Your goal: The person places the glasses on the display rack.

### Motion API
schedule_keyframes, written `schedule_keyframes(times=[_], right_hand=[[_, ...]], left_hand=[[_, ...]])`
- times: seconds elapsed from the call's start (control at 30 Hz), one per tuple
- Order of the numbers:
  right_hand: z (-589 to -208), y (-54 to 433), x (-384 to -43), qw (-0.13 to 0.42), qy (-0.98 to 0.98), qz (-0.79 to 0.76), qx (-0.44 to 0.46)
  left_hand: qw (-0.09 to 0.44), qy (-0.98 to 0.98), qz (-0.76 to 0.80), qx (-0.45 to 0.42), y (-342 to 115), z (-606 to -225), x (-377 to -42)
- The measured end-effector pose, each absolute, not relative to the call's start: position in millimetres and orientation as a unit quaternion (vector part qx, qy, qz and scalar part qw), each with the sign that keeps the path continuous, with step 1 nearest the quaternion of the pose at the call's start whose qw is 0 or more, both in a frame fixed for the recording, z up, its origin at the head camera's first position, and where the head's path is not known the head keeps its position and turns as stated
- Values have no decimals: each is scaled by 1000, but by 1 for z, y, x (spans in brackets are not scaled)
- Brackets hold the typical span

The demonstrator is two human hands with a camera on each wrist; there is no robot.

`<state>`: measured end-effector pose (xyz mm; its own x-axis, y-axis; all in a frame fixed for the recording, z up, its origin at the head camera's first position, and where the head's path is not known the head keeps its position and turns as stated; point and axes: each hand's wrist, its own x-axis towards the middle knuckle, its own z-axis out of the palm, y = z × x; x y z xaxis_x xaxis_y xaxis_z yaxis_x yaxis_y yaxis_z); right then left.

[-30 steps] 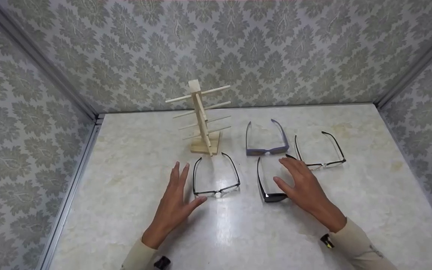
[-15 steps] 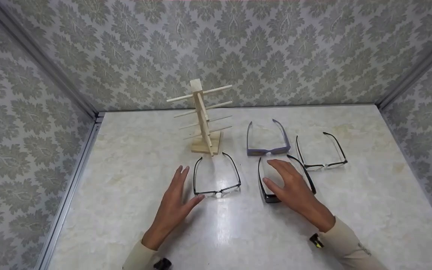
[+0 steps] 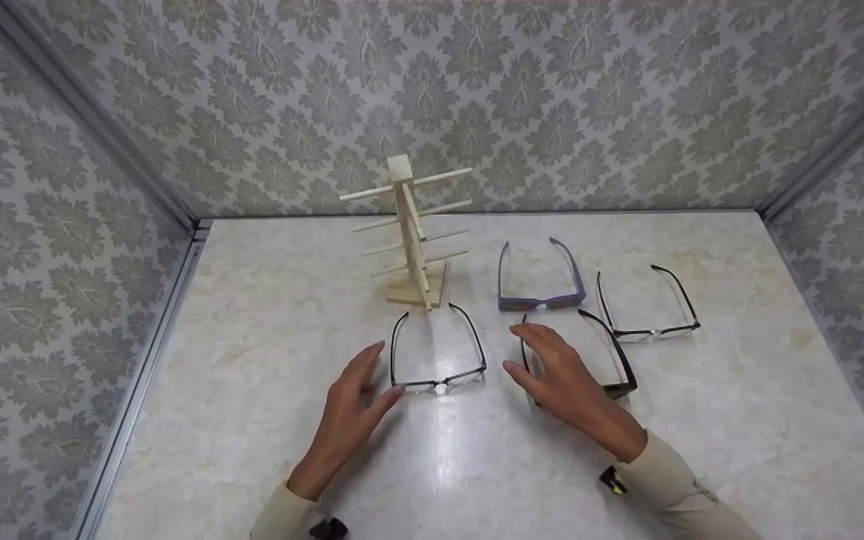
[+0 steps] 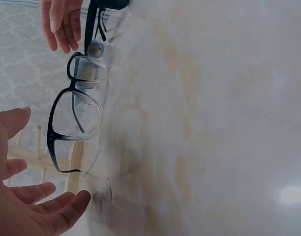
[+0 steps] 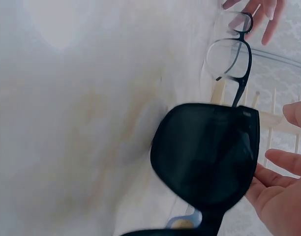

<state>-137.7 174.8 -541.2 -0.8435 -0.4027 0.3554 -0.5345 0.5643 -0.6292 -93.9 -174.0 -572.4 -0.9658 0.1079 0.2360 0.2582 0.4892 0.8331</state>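
Note:
Eyeglasses with a dark upper frame and clear lower rims [image 3: 442, 385] stand on the table, temples pointing away. Beside their left temple is my left hand [image 3: 349, 409], fingers loosely bent and thumb near the front frame. My right hand [image 3: 563, 386] hovers over black sunglasses [image 5: 204, 152], hiding much of their front in the head view. Its fingers are spread and it holds nothing; thumb and fingertips reach past the sunglasses' left temple. In the left wrist view, the eyeglasses' frame [image 4: 74, 86] stands apart from the left fingers [image 4: 67, 211].
A wooden stand [image 3: 411, 225] with crosswise pegs rises behind the eyeglasses. Blue-purple sunglasses [image 3: 544, 302] lie to its right, and another pair of dark-topped eyeglasses [image 3: 655, 332] sits further right. Patterned walls [image 3: 477, 112] enclose the marbled table [image 3: 252, 300] at back and sides.
My right hand has moved left across the black sunglasses, uncovering their right temple. My left hand's fingers have bent a little more and drawn back slightly. The glasses stay where they were.

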Motion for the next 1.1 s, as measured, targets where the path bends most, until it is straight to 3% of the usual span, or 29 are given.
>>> schedule_keyframes(times=[0.27, 0.67, 1.1], right_hand=[[-545, 159, -137, 47, -873, 409, 263], [-552, 134, -134, 70, -880, 397, 252], [-552, 124, -135, 22, -886, 390, 249]], left_hand=[[56, -836, -538, -91, -172, -576, -93], [31, -830, -552, -70, -165, -581, -97], [48, -830, -551, -77, -165, -584, -98]])
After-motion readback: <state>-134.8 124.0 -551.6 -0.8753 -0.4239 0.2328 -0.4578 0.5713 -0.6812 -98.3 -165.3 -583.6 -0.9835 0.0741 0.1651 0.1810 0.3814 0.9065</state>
